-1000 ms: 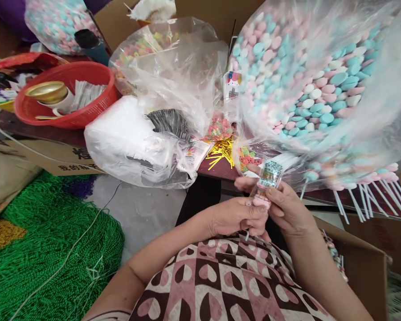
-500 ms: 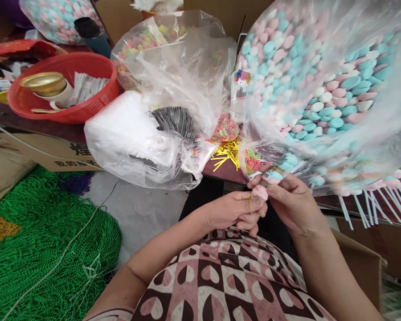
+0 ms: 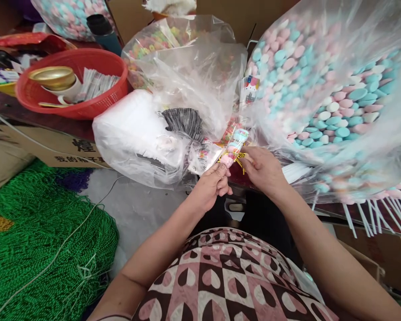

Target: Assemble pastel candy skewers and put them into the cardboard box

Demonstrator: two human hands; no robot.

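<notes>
Upright in my left hand (image 3: 217,185) is a marshmallow skewer (image 3: 234,146) in a clear wrapper, blue and pink pieces stacked. My fingers are closed around its lower end, beside a pink piece. Just right of it, my right hand (image 3: 262,171) reaches into the gold twist ties (image 3: 241,161) on the table, thumb and fingertips pinched at them; part of the fingers is hidden. Behind the skewer sits a small bag of red gummies (image 3: 232,127), mostly covered.
A big clear bag of pastel marshmallows (image 3: 341,107) fills the right, with white sticks (image 3: 370,216) at the table edge. A white plastic bag (image 3: 130,133), a bag of colourful gummies (image 3: 153,49) and a red basket (image 3: 96,100) stand left. Green strands (image 3: 53,236) cover the lower left.
Both hands have moved apart and forward from in front of my body. My left hand now raises the wrapped skewer, while my right hand has let go of it and reached the gold ties.
</notes>
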